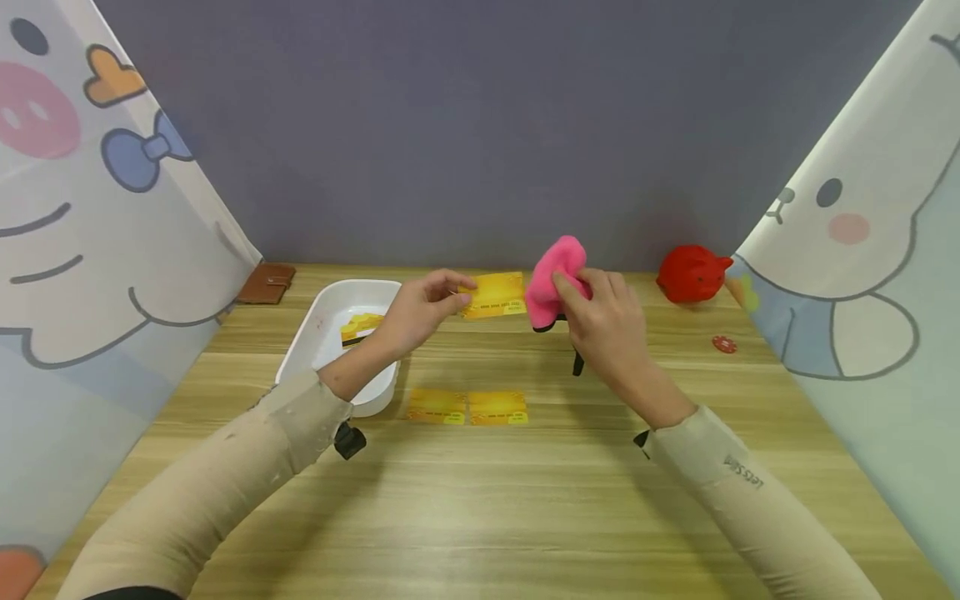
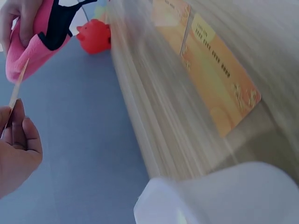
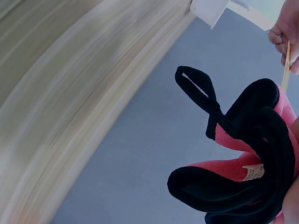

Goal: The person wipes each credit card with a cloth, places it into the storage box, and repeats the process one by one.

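In the head view my left hand [image 1: 416, 315] pinches a yellow-gold bank card [image 1: 493, 294] by its left end, raised over the table with its numbered face towards me. My right hand [image 1: 611, 321] grips a bunched pink cloth [image 1: 553, 279] right at the card's right end. Black edging [image 3: 201, 189] and a hanging black loop [image 3: 198, 93] on the cloth show in the right wrist view. The left wrist view has the raised card [image 2: 19, 86] edge-on, its far end overlapping the cloth. Two matching cards, a left one [image 1: 437, 406] and a right one [image 1: 498, 407], lie side by side below.
A white tray [image 1: 296, 354] at the left holds several yellow cards [image 1: 360, 325]. Behind it lies a brown wallet [image 1: 267, 283]. A red piggy bank [image 1: 690, 273] stands at the back right, with a red poker chip [image 1: 724, 344] in front. A grey wall [image 1: 480, 133] closes off the back.
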Action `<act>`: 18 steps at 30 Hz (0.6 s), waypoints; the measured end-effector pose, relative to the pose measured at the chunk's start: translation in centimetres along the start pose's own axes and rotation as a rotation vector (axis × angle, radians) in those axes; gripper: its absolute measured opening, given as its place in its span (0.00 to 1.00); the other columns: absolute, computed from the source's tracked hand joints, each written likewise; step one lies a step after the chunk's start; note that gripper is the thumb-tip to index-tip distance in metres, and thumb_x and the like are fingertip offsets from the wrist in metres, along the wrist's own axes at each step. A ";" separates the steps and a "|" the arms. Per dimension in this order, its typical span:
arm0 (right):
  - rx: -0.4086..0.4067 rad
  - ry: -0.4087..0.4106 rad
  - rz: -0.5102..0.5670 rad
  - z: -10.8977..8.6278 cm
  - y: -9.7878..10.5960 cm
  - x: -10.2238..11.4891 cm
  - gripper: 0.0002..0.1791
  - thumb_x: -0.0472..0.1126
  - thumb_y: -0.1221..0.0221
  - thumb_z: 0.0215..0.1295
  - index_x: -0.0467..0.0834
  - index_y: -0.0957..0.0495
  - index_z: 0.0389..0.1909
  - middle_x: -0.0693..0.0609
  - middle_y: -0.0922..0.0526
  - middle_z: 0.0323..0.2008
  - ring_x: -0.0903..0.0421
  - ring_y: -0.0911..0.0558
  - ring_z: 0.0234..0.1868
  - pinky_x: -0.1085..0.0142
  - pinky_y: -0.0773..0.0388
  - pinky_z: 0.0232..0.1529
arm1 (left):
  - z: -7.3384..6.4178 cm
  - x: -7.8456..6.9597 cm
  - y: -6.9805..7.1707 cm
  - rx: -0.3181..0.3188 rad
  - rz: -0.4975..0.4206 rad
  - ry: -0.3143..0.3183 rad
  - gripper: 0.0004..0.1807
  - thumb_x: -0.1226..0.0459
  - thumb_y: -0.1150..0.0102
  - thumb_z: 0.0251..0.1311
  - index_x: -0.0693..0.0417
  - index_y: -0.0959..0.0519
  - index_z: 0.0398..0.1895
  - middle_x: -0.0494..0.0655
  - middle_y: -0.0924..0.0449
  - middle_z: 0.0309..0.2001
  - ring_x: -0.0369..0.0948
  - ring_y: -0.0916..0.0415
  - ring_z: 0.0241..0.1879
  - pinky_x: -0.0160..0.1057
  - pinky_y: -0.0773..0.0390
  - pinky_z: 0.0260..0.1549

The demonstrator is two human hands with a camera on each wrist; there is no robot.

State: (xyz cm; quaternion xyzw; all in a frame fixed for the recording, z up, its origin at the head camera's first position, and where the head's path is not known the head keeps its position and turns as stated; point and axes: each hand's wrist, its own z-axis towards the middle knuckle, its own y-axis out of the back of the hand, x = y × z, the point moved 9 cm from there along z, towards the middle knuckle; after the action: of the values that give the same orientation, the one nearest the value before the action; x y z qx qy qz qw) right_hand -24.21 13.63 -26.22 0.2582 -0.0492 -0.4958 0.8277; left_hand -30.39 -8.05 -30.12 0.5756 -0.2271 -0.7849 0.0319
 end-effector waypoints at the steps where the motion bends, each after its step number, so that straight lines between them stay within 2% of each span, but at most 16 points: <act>1: 0.002 0.000 -0.001 -0.1 0.0 -0.1 0.13 0.36 0.34 0.64 0.45 0.17 0.49 0.37 0.17 0.42 0.38 0.20 0.39 0.49 0.21 0.32 | 0.0 0.0 0.1 0.007 0.011 -0.002 0.14 0.59 0.41 0.71 0.48 0.19 0.56 0.49 0.18 0.43 0.46 0.19 0.43 0.40 0.20 0.43; 4: -0.001 -0.007 -0.003 -0.2 0.2 -0.4 0.12 0.37 0.34 0.64 0.45 0.17 0.49 0.37 0.17 0.41 0.39 0.20 0.39 0.49 0.21 0.32 | 0.0 -0.2 0.3 0.037 0.048 -0.015 0.16 0.56 0.44 0.73 0.44 0.20 0.60 0.48 0.18 0.49 0.45 0.20 0.46 0.41 0.21 0.43; 6: -0.005 -0.009 -0.002 -0.2 0.2 -0.5 0.12 0.36 0.35 0.65 0.45 0.17 0.48 0.38 0.17 0.41 0.39 0.20 0.39 0.49 0.21 0.32 | 0.0 -0.4 0.5 0.063 0.069 -0.018 0.18 0.57 0.46 0.74 0.41 0.22 0.63 0.47 0.20 0.53 0.46 0.22 0.45 0.39 0.24 0.36; 8: -0.012 -0.011 0.001 -0.2 0.2 -0.5 0.11 0.36 0.36 0.65 0.45 0.17 0.48 0.38 0.17 0.40 0.40 0.20 0.39 0.49 0.21 0.32 | -0.1 -0.5 0.8 0.079 0.093 -0.023 0.20 0.62 0.49 0.74 0.40 0.24 0.66 0.46 0.22 0.58 0.50 0.24 0.44 0.39 0.30 0.27; 11: -0.019 -0.006 0.016 -0.1 0.1 -0.3 0.11 0.35 0.38 0.66 0.44 0.16 0.48 0.39 0.17 0.40 0.40 0.20 0.38 0.49 0.21 0.33 | -0.3 -0.5 1.4 0.058 0.126 -0.024 0.23 0.68 0.51 0.71 0.41 0.23 0.66 0.46 0.22 0.60 0.51 0.24 0.45 0.38 0.34 0.24; 14: -0.027 -0.015 0.029 -0.1 0.1 -0.3 0.11 0.35 0.39 0.67 0.42 0.16 0.48 0.39 0.17 0.40 0.40 0.20 0.39 0.49 0.21 0.34 | -0.3 -0.3 1.9 0.011 0.150 -0.028 0.22 0.70 0.49 0.68 0.43 0.20 0.61 0.47 0.19 0.57 0.48 0.20 0.49 0.38 0.28 0.29; 18: -0.034 -0.035 0.037 -0.1 0.3 -0.4 0.11 0.34 0.39 0.66 0.39 0.17 0.48 0.40 0.17 0.41 0.41 0.20 0.40 0.50 0.21 0.36 | 0.0 -0.2 2.2 -0.024 0.139 -0.030 0.16 0.66 0.43 0.67 0.45 0.18 0.56 0.47 0.17 0.50 0.46 0.18 0.45 0.42 0.23 0.38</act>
State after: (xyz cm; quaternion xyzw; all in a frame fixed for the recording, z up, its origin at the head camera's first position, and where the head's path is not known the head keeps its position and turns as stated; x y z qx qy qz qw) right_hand -24.14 14.17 -26.04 0.2342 -0.0599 -0.4857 0.8401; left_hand -30.75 -9.95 -29.13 0.5464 -0.2575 -0.7918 0.0898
